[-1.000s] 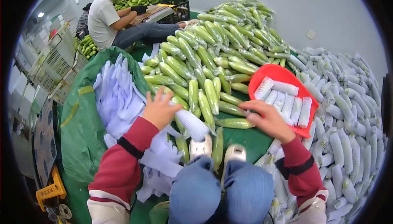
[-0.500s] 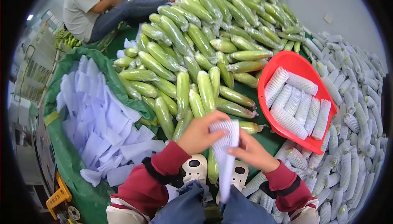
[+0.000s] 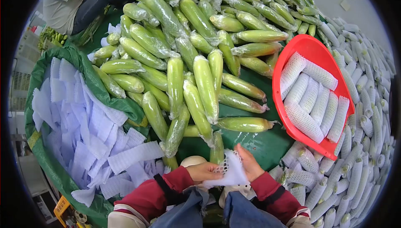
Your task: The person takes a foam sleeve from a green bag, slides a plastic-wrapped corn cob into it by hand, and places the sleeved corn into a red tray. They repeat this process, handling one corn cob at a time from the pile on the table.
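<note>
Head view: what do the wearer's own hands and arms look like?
The left hand and right hand are bare. The left sleeve and right sleeve are dark red, off-white higher up, each with a black band around the forearm.

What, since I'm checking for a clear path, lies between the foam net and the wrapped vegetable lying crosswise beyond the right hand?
Nothing visible blocks it: only bare green sheeting lies between the foam net in the left hand and right hand and that wrapped vegetable.
</note>
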A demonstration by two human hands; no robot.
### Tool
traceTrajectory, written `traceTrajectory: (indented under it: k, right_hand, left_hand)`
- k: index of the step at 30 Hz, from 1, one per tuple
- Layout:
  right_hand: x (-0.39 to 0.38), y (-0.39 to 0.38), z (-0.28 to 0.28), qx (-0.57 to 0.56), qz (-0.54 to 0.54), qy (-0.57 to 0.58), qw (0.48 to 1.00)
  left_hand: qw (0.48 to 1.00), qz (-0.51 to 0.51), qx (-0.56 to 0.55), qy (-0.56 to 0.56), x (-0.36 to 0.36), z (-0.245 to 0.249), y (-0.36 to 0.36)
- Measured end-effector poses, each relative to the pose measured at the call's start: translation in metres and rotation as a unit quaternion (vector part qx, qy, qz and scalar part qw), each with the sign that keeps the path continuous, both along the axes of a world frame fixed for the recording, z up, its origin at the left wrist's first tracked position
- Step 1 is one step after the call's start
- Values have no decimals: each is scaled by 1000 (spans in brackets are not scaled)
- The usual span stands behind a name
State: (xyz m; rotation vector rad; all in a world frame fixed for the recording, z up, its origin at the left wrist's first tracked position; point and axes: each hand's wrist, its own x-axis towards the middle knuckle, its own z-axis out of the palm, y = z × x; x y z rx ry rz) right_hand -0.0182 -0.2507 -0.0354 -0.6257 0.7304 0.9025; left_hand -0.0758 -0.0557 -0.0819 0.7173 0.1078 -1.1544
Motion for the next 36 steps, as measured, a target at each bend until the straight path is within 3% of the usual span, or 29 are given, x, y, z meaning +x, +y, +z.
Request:
traceTrajectory:
  k: [1,4,5,6,8,9,11,12,13,15,20,23,26,27,31,33,36]
  right_hand:
    - [-3,-8,-16,73,46,-59,995]
    - [-20,-10,-43,-72,226,-156,959]
    - [-25,-15,-70,-155,323,-308,881]
    - [-12,-9,-67,-376,451,-368,721]
    - [-25,7,-106,-400,304,-323,802]
    - [-28,14,-108,-384,226,-335,831]
    - [-40,19,-110,-340,75,-345,872]
    - [-41,17,-112,-423,15,-432,796]
    - [-41,11,-101,-430,-19,-445,785]
    - [-37,-6,-61,-404,-56,-446,797]
    - [-28,-19,-11,-374,-56,-461,803]
    - [-28,-14,-6,-364,-53,-466,805]
    - [-29,-10,4,-358,-58,-473,803]
    - [-29,-9,7,-361,-61,-479,798]
    - [-20,-4,22,-366,-109,-526,760]
    - [-15,-4,23,-380,-118,-542,740]
    - [-13,-1,7,-388,-119,-476,780]
  left_hand:
    - [996,40,28,79,2,8,1]
    - [964,226,83,111,25,11,10]
    - [951,180,249,12,23,-11,11]
    - [911,134,383,-77,22,-22,8]
    - [749,34,613,-249,24,-38,-5]
    - [784,118,561,-238,31,-39,-10]
    - [802,83,519,-284,32,-40,-15]
    - [810,63,497,-305,35,-25,-20]
    - [809,127,453,-353,36,7,-28]
    - [802,97,456,-374,37,36,-35]
    - [809,169,336,-451,47,49,-45]
    - [916,260,219,-212,35,27,-51]
    - [940,224,216,-139,29,37,-47]
    - [943,260,179,-105,32,44,-50]
    - [919,226,217,-239,37,56,-46]
    - [931,251,195,-180,40,53,-50]
    - [927,284,196,-147,43,45,-55]
